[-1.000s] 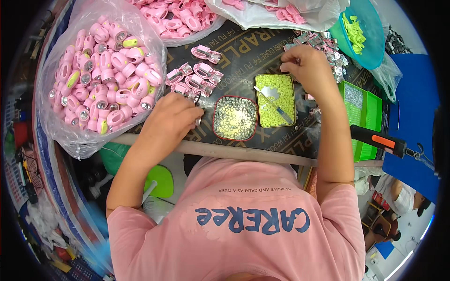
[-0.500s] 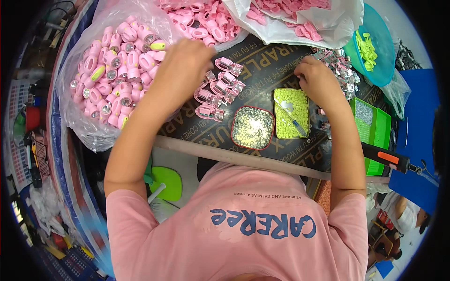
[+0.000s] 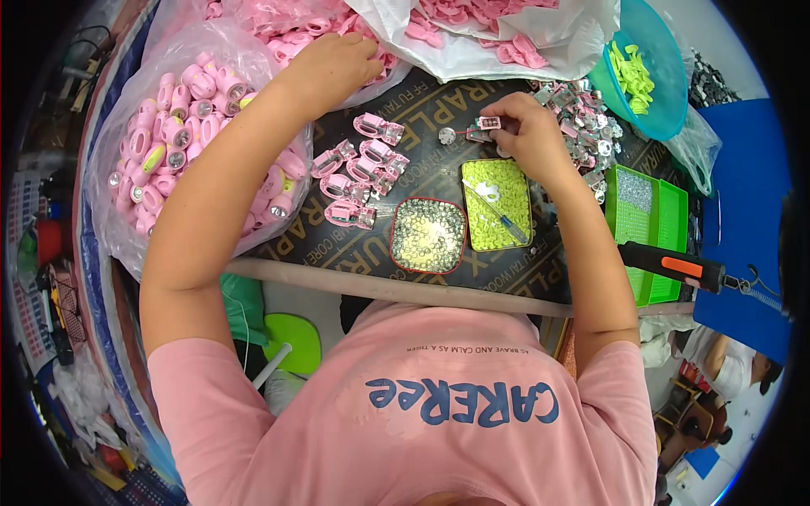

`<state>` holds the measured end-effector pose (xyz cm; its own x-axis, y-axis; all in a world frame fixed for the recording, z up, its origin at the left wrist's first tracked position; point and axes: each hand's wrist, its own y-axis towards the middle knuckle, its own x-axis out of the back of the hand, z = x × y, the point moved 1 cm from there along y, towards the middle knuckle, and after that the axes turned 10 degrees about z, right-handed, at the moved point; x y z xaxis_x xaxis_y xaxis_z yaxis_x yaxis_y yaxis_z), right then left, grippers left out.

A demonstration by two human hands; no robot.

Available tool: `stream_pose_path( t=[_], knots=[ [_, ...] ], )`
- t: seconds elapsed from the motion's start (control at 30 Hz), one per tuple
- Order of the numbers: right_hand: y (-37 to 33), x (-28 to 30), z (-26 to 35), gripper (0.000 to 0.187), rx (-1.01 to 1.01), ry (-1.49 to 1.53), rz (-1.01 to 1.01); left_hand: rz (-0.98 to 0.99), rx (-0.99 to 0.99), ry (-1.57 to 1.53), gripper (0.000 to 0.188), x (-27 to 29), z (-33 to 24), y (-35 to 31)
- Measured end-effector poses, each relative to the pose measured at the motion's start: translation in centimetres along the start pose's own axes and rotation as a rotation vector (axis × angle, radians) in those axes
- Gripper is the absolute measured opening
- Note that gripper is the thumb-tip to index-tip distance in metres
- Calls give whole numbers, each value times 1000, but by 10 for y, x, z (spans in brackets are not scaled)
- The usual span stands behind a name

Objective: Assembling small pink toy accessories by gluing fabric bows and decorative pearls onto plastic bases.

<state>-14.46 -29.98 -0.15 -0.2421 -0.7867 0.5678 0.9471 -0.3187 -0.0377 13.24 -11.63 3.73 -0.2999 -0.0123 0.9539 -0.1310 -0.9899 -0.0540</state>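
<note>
My left hand point(image 3: 333, 72) reaches over the pink plastic shells point(image 3: 291, 40) in the clear bag at the back. Its fingers are spread on the pile, and no held piece shows in them. My right hand point(image 3: 531, 135) pinches a small metal torch insert point(image 3: 487, 124) above the dark board. A red wire runs from the insert to a round silvery disc point(image 3: 447, 136) at its left. Beside that hand lies a heap of similar metal inserts point(image 3: 586, 126). Between my arms several pink shells with metal parts in them point(image 3: 369, 169) lie in a loose group.
A bag of pink torches point(image 3: 164, 139) stands at left. Near the front edge sit a tin of small clear-silvery pieces point(image 3: 429, 236) and a tin of yellow-green pieces point(image 3: 498, 228) with a thin tool on top. A black-orange tool point(image 3: 675, 266), green tray point(image 3: 671, 202) and teal bowl point(image 3: 666, 84) are right.
My left hand has moved from beside the group of filled shells up to the bag of pink shells. My right hand has come left from the heap, now with a metal insert.
</note>
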Motion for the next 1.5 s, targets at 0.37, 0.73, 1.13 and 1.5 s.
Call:
stream_pose_path(
  t=[0.37,0.73,1.13,1.5],
  knots=[
    [-2,7,24,19,-127,-197,90,-293,336,-694,45,61,-20,-33],
    [-7,-6,57,27,-37,953,-62,-575,396,-2331,41,33,-148,-56],
    [-41,-64,94,25,-15,999,108,-841,382,-2552,35,23,-190,-52],
    [-43,-50,96,25,-159,726,115,-771,435,-2679,26,28,-196,-55]
  ],
)
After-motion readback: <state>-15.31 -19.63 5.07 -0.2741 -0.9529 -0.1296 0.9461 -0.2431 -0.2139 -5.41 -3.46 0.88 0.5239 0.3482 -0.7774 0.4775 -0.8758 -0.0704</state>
